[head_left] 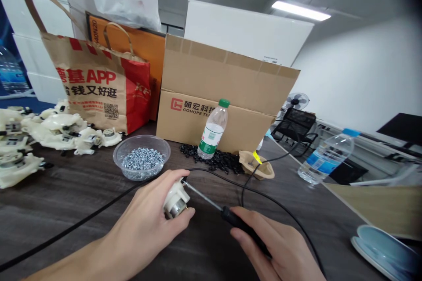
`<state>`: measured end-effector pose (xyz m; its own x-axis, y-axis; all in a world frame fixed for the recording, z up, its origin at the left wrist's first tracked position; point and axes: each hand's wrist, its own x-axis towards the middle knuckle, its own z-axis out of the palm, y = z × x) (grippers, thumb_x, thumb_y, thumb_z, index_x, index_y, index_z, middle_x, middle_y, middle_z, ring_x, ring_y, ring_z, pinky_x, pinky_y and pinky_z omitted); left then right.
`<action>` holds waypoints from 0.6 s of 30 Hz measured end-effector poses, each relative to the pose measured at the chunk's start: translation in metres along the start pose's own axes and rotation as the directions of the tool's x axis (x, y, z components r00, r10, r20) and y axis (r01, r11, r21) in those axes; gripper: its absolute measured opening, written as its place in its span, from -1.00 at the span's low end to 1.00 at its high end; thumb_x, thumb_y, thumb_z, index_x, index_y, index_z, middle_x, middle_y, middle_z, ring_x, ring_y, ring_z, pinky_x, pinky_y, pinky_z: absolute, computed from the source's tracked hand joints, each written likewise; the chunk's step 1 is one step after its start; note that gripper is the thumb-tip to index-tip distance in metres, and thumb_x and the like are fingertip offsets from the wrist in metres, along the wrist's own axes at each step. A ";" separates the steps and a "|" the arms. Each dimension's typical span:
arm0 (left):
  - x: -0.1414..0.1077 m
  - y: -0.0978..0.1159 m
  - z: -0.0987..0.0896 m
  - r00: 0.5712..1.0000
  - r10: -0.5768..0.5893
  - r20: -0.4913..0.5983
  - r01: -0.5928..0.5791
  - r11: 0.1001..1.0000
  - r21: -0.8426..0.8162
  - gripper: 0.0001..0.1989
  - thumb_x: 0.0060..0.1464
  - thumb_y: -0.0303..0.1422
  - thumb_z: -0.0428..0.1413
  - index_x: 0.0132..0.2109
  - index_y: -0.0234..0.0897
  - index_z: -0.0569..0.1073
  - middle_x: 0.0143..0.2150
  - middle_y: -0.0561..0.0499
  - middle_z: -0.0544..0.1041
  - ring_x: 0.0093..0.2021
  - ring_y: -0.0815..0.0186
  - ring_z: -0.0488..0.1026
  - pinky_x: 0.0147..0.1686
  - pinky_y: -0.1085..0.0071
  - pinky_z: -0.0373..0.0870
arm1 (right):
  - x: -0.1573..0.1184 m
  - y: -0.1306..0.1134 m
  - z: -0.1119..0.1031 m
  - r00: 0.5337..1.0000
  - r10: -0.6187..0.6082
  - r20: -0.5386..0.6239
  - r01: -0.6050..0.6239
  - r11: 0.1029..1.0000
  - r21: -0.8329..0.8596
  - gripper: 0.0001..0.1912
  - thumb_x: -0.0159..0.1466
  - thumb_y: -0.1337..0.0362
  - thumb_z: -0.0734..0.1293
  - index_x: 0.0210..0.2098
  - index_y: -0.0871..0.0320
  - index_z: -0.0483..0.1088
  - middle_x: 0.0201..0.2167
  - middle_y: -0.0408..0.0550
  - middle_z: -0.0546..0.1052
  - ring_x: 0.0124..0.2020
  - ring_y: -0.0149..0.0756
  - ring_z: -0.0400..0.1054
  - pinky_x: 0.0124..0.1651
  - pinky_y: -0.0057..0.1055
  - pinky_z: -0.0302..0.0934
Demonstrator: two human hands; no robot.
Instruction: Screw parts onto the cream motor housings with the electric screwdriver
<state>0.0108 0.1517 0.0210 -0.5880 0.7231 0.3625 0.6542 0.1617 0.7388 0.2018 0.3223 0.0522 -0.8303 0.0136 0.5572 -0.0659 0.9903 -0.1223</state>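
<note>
Gripping firmly, the left hand (145,219) closes around a white plastic part (174,198) with a round metal motor (176,208) set into its lower end. The right hand (273,241) is curled around the black handle of a corded screwdriver (244,228), holding it low and nearly level. The screwdriver's thin metal shaft (204,195) points toward the top of the white plastic part, and its tip meets that part at a small dark spot. Both hands are just above a dark wood table (75,232), close to its near edge and in front of a clear plastic bowl (141,138).

A black cord (66,232) crosses the table beneath the hands. The bowl holds a heap of small silver screws (142,162). To the left of the bowl lies a large pile of white plastic parts (56,129) like the one in the left hand. Behind the bowl stands a paper shopping bag (95,83), red and tan, beside a cardboard box (217,74). To the right of the bowl, a water bottle (213,134) with a green cap stands before the box, next to a scatter of black plastic pellets (211,158). Farther right are a crumpled brown paper cup (257,167), a clear bottle (326,158) lying on its side, and a pale blue dish (382,250).
</note>
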 end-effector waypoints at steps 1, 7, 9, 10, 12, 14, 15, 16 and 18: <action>0.000 0.000 0.000 1.000 -0.021 0.007 0.021 1.000 -0.014 -0.48 0.13 -0.32 0.19 0.23 0.00 0.34 0.15 0.06 0.54 0.12 0.14 0.50 0.17 0.12 0.38 | 0.000 0.000 0.000 1.000 0.000 -0.002 0.000 1.000 0.004 -0.79 0.53 0.32 0.15 0.02 0.10 0.39 -0.31 -0.15 0.60 -0.39 -0.39 0.56 -0.38 -0.52 0.40; 0.000 0.004 0.000 0.988 -0.147 0.049 0.154 0.970 -0.187 -0.31 0.07 -0.35 0.22 0.33 0.12 0.26 0.23 0.10 0.51 0.14 0.17 0.50 0.22 0.10 0.35 | -0.001 0.001 0.002 0.999 0.000 -0.036 -0.001 1.000 -0.024 -0.81 0.54 0.29 0.16 0.05 0.07 0.36 -0.21 -0.12 0.61 -0.29 -0.37 0.58 -0.27 -0.52 0.42; 0.001 0.006 0.000 0.983 -0.173 0.059 0.182 0.957 -0.227 -0.31 0.04 -0.38 0.22 0.31 0.10 0.29 0.20 0.09 0.54 0.07 0.18 0.54 0.16 0.13 0.39 | -0.002 0.003 0.004 1.000 0.005 -0.014 -0.006 1.000 -0.024 -0.81 0.54 0.30 0.17 0.07 0.07 0.35 -0.22 -0.12 0.60 -0.30 -0.36 0.57 -0.27 -0.50 0.42; 0.001 0.007 0.000 0.981 -0.182 0.064 0.192 0.950 -0.247 -0.31 0.03 -0.39 0.21 0.31 0.07 0.31 0.19 0.08 0.54 0.02 0.19 0.55 0.13 0.14 0.41 | -0.002 0.004 0.005 1.000 0.006 -0.007 -0.006 1.000 -0.028 -0.81 0.54 0.30 0.17 0.08 0.07 0.34 -0.23 -0.12 0.59 -0.31 -0.35 0.56 -0.28 -0.49 0.41; 0.002 0.008 -0.001 0.977 -0.200 0.079 0.215 0.928 -0.305 -0.29 -0.01 -0.42 0.21 0.30 0.01 0.33 0.17 0.05 0.55 -0.04 0.21 0.57 0.08 0.19 0.44 | -0.003 0.006 0.007 1.000 0.003 -0.003 -0.003 0.999 -0.043 -0.81 0.54 0.30 0.17 0.09 0.06 0.34 -0.24 -0.11 0.58 -0.32 -0.33 0.55 -0.31 -0.46 0.41; 0.003 0.010 -0.001 0.970 -0.221 0.101 0.243 0.892 -0.382 -0.28 -0.05 -0.45 0.21 0.30 -0.04 0.34 0.16 0.03 0.56 -0.02 0.21 0.57 0.05 0.25 0.45 | -0.005 0.008 0.009 1.000 -0.006 -0.011 0.005 0.998 -0.058 -0.80 0.54 0.27 0.17 0.09 0.07 0.35 -0.26 -0.11 0.57 -0.34 -0.32 0.54 -0.33 -0.45 0.41; 0.004 0.010 0.000 0.967 -0.228 0.110 0.253 0.873 -0.417 -0.27 -0.07 -0.46 0.21 0.29 -0.05 0.35 0.17 0.02 0.56 0.00 0.21 0.56 0.05 0.28 0.45 | -0.005 0.009 0.010 1.000 -0.015 -0.014 0.014 0.998 -0.060 -0.80 0.55 0.27 0.17 0.09 0.08 0.35 -0.27 -0.11 0.56 -0.35 -0.32 0.54 -0.34 -0.44 0.40; 0.004 0.010 0.000 0.965 -0.234 0.115 0.261 0.858 -0.443 -0.27 -0.09 -0.47 0.21 0.29 -0.06 0.36 0.17 0.02 0.55 0.03 0.21 0.56 0.04 0.30 0.45 | -0.006 0.009 0.010 1.000 -0.021 -0.014 0.020 0.998 -0.060 -0.79 0.55 0.26 0.17 0.09 0.08 0.36 -0.29 -0.10 0.55 -0.37 -0.32 0.53 -0.34 -0.44 0.40; 0.003 0.010 0.001 0.964 -0.242 0.110 0.265 0.844 -0.466 -0.28 -0.10 -0.48 0.20 0.26 -0.06 0.39 0.18 0.03 0.54 0.02 0.22 0.55 -0.01 0.35 0.46 | -0.007 0.010 0.010 1.000 -0.020 -0.017 0.019 0.998 -0.065 -0.77 0.55 0.26 0.18 0.11 0.09 0.38 -0.31 -0.10 0.54 -0.39 -0.32 0.51 -0.36 -0.45 0.39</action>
<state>0.0158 0.1563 0.0290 -0.6728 0.7318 0.1083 0.1748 0.0150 0.9845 0.2014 0.3306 0.0386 -0.8193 -0.0036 0.5734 -0.0449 0.9973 -0.0580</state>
